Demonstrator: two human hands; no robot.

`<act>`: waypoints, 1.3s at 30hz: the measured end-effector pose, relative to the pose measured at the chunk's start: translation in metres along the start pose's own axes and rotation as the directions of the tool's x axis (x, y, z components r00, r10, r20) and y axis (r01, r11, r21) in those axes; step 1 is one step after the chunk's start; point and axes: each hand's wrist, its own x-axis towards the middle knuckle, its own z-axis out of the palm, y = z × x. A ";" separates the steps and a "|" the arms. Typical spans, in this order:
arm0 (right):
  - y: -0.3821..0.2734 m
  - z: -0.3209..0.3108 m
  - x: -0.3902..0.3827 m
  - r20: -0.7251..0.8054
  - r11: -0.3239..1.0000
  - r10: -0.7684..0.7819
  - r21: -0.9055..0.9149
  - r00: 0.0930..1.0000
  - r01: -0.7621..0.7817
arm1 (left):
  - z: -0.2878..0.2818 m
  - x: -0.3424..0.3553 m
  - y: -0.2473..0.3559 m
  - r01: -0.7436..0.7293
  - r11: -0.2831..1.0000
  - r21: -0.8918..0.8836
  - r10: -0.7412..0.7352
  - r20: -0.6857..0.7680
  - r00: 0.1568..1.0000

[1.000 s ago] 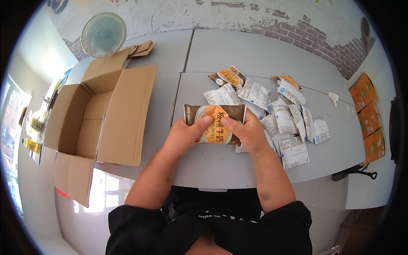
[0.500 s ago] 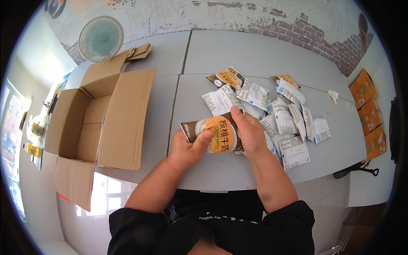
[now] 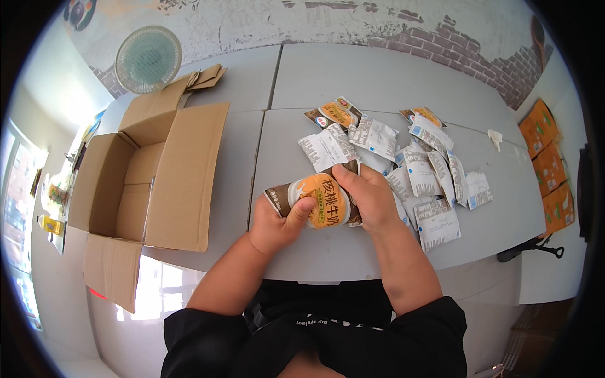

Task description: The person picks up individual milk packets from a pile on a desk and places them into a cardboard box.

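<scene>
I hold a brown and orange flat pouch (image 3: 318, 205) in both hands over the near middle of the table. My left hand (image 3: 277, 223) grips its lower left end, thumb on the front, and my right hand (image 3: 372, 205) grips its upper right end, thumb near the top corner. Just behind and to the right lies a loose pile of white-and-grey pouches (image 3: 435, 223), with several faces printed in pale patterns. Two more brown and orange pouches (image 3: 334, 113) lie at the back of that pile. Some pouches are hidden by my right hand.
An open cardboard box (image 3: 183, 176) stands at the left with folded cardboard (image 3: 208, 75) behind it. A round, green mesh-like object (image 3: 148, 57) is at the back left, a crumpled white scrap (image 3: 495, 138) at the right. Orange cartons (image 3: 545, 164) are stacked beside the table (image 3: 340, 75).
Since a second ago the held pouch has tilted, its left end lower and right end higher. My left hand moved down, my right thumb up toward the top corner. The pile looks unchanged.
</scene>
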 end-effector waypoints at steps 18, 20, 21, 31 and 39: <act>0.012 0.000 0.008 -0.051 0.899 -0.229 0.373 0.972 0.231 | 0.017 0.014 0.006 0.124 0.972 -0.199 -0.084 0.195 0.977; 0.012 -0.008 0.008 -0.043 0.892 -0.231 0.391 0.972 0.229 | 0.006 0.020 0.004 0.214 0.920 -0.328 -0.119 0.285 0.951; 0.012 -0.011 0.008 -0.039 0.887 -0.233 0.400 0.972 0.229 | -0.003 0.023 0.001 0.260 0.886 -0.385 -0.130 0.332 0.934; 0.004 0.001 -0.001 0.070 0.991 -0.135 0.011 0.988 0.134 | 0.001 0.009 -0.003 0.340 0.936 -0.089 -0.299 0.307 0.903; 0.006 0.004 -0.003 0.023 0.954 -0.219 -0.205 0.975 0.219 | 0.008 0.003 -0.007 -0.185 0.956 0.230 0.128 0.242 0.962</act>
